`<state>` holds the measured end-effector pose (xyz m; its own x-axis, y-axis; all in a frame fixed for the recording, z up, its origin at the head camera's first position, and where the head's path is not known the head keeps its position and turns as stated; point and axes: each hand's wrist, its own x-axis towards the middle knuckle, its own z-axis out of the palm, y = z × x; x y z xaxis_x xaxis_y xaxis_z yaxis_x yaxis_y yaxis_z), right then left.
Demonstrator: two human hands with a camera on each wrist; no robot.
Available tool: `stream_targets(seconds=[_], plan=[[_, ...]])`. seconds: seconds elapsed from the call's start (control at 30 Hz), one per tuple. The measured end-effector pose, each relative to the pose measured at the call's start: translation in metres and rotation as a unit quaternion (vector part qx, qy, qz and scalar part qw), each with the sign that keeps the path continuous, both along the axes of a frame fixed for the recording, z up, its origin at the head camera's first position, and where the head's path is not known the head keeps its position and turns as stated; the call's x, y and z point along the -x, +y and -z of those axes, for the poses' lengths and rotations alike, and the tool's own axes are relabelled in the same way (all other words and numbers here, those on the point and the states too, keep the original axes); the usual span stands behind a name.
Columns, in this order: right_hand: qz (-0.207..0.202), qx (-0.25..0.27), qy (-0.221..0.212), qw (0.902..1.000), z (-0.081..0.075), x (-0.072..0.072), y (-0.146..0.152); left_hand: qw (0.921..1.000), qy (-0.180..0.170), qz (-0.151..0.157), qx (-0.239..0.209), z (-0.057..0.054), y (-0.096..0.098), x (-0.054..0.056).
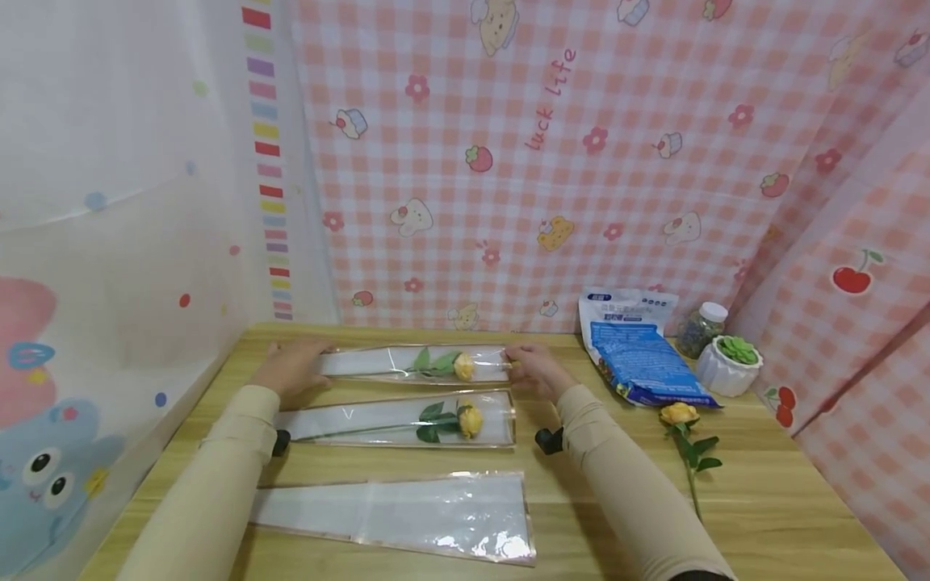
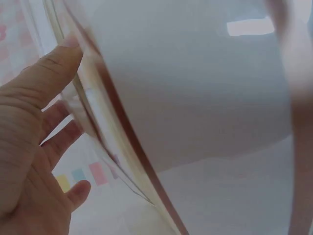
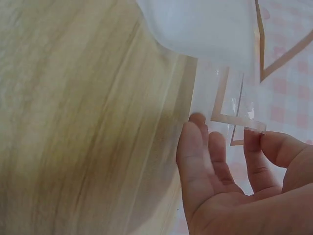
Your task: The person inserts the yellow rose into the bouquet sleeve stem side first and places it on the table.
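A clear flower sleeve [image 1: 363,364] with a gold-coloured border and white backing lies at the back of the table, a yellow rose [image 1: 463,367] inside it. At its narrow left end, my left hand [image 1: 292,369] pinches the sleeve's edge between thumb and fingers. My right hand [image 1: 541,371] pinches the border at the other end; the right wrist view shows thumb and forefinger on the sleeve corner [image 3: 239,120]. Nearer me is a second sleeve [image 1: 334,424] with another yellow rose [image 1: 470,420]. Closest lies a third sleeve [image 1: 407,512] with no flower in it.
A loose yellow rose [image 1: 679,415] with a green stem lies at the right. Behind it are a blue and white bag [image 1: 639,355], a lidded jar [image 1: 701,329] and a white pot [image 1: 729,369] with a green succulent. Patterned cloth [image 1: 450,186] hangs behind the table.
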<state>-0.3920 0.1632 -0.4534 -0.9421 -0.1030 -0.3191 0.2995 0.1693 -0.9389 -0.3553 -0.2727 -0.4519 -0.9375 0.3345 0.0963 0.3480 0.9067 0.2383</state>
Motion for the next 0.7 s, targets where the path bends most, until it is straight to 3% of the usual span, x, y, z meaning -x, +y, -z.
stream_targets(seconds=[0.17,0.4,0.57,0.7], plan=[[-0.013,0.018,0.012,0.9997,0.0,-0.002,0.002,1.0,-0.006,0.0,0.008,0.005,-0.003,0.002],[-0.009,-0.001,0.017,0.9998,0.0,-0.004,0.005,0.9997,-0.02,-0.016,0.006,0.004,-0.002,-0.002],[0.008,-0.02,0.038,0.999,-0.003,-0.014,0.01,0.9998,0.018,-0.002,0.008,-0.001,0.002,-0.015],[-0.007,-0.079,0.091,0.9926,-0.013,-0.032,0.021,0.9992,0.033,0.019,0.006,-0.015,0.011,-0.032]])
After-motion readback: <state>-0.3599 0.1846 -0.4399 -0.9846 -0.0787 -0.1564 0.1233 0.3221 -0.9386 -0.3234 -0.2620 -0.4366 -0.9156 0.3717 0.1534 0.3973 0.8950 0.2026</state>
